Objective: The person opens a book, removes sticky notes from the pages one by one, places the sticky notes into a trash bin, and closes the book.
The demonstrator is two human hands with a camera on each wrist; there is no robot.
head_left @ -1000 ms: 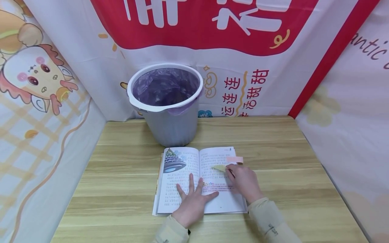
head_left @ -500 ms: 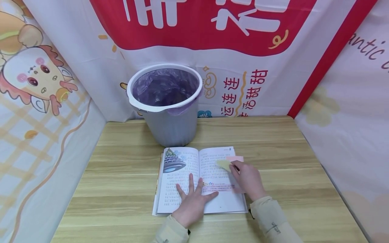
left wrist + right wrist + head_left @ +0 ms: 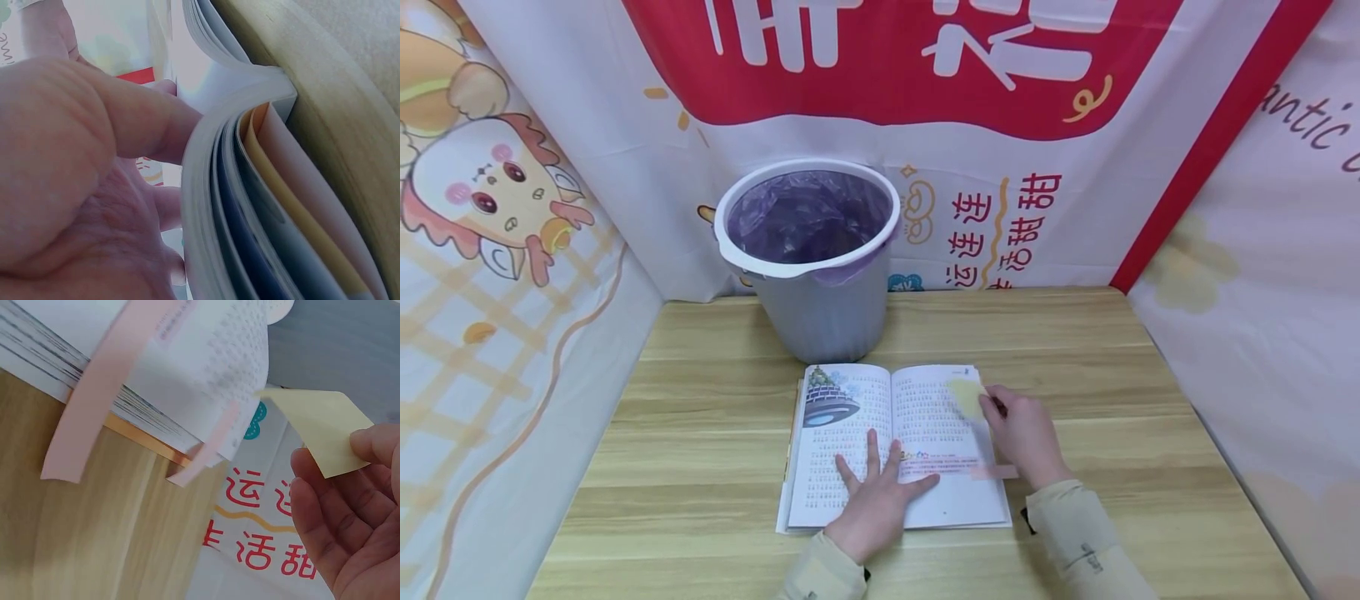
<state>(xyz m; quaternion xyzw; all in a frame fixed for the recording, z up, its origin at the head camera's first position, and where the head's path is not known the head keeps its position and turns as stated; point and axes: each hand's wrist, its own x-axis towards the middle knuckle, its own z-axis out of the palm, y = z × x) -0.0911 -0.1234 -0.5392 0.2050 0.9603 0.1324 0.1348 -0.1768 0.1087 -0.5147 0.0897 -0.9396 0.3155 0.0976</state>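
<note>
An open book lies on the table, with print on both pages and a castle picture at the upper left. My left hand rests across its lower middle, fingers spread; the left wrist view shows this hand beside the curved page edges. Over the right page's outer edge, my right hand pinches a yellow sticky note by one corner. Close up, the note sits between thumb and fingers, its far end tapering. Pink paper strips stick out from the book's right edge.
Behind the book stands a grey bin with a white rim and a purple liner. A wooden table carries both. Printed cloth hangs at the back and along both sides.
My right hand has moved right and slightly away from me, carrying the yellow note from mid-page to the page's outer edge. The lower pink strip is now uncovered. My left hand stays put.
</note>
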